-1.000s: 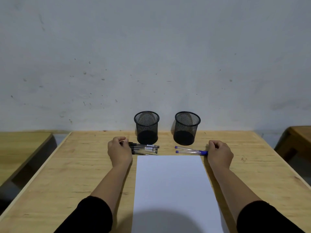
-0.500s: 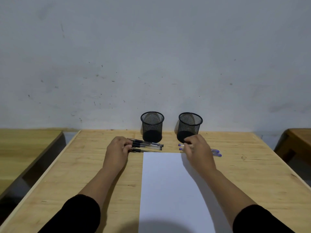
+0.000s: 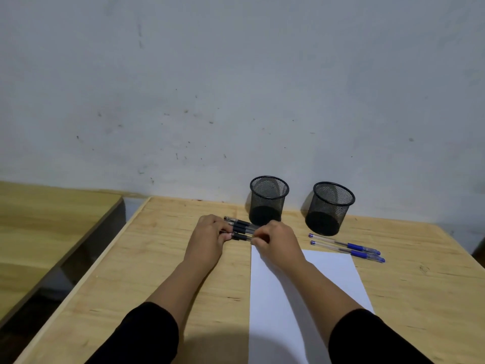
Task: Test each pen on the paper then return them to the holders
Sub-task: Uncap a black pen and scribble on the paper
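Bunch of black pens [image 3: 242, 228] lying on the counter [image 3: 162, 261] just left of the paper's [image 3: 301, 290] far corner. Left hand [image 3: 210, 239] and right hand [image 3: 275, 240] each pinch an end of the nearest pen, fingers curled shut, tips hidden. Two blue pens [image 3: 346, 247] lie free on the right, near the empty right mesh holder [image 3: 329, 207]; left holder [image 3: 268, 199] sits just behind the hands. Paper's near edge is cut off.

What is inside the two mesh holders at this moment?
Both the left holder and the right holder show only mesh and a dark base; no pen stands in them. The black pens and blue pens lie on the table.
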`<state>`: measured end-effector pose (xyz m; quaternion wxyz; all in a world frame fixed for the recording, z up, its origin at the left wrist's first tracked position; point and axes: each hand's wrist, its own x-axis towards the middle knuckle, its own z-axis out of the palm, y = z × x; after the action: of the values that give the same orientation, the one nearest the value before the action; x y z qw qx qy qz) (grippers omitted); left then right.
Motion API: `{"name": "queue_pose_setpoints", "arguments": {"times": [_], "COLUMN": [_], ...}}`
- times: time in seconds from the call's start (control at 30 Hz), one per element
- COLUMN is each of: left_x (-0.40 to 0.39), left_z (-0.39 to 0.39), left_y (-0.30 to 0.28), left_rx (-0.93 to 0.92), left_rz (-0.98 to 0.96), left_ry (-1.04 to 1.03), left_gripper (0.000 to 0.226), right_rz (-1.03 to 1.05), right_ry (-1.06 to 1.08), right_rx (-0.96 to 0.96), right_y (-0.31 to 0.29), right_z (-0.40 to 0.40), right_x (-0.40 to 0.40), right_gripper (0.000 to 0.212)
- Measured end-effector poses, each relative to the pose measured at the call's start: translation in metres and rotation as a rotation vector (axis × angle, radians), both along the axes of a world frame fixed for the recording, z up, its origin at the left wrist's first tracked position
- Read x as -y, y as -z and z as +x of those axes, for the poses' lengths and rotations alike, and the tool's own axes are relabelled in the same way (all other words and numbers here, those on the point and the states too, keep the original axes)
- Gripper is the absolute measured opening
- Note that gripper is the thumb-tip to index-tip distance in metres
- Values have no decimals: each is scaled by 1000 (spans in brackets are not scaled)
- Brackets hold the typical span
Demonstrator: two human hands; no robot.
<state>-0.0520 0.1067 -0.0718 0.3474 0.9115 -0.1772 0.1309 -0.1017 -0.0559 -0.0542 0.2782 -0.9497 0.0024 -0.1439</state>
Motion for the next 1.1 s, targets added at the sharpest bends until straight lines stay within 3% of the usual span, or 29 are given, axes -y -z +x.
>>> {"name": "queue_pose_setpoints", "arguments": {"times": [0.2,0.33,0.43,0.57,0.63,0.97,1.1], "left_x": [-2,-4,2,20,27,25,-1], "left_z": [1,-2,-11,-32,-42,-67,-62], "left_y": [0,-7,-22,-39,-43,-46,-51], "left_rx": [5,-14,-36,-160,-195,-299,-253], "left_rz": [96,-99,-304,-624,-651,-533,-640], "left_ry": [-2,21,8,12,62,202,-8], "left_gripper": [10,14,15,15,15,19,18], "right_rz": [-80,-7,378,1167,1330,1012,1096], "right_ry": [-2,11,99,120,88,-86,37], "right_rx": [-11,51,54,49,77,90,232], "right_y": [4,-14,-36,-41,-37,-26,-33], "right_z": [3,4,-3,-23,-31,-63,-76], "right_x": [-1,5,10,12,10,0,21], "right_gripper": [20,15,11,9,8,20,28]}}
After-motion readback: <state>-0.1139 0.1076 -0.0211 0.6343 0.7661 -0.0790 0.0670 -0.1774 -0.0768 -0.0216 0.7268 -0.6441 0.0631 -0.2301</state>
